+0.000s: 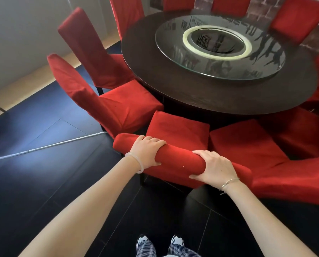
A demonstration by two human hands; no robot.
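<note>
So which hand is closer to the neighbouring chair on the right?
Right. The right hand grips the chair back at the end beside that neighbouring chair; the left hand grips the far end.

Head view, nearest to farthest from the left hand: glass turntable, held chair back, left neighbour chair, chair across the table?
1. held chair back: gripped by the left hand.
2. left neighbour chair: beside it, to the left.
3. glass turntable: table centre.
4. chair across the table: far side.
</note>
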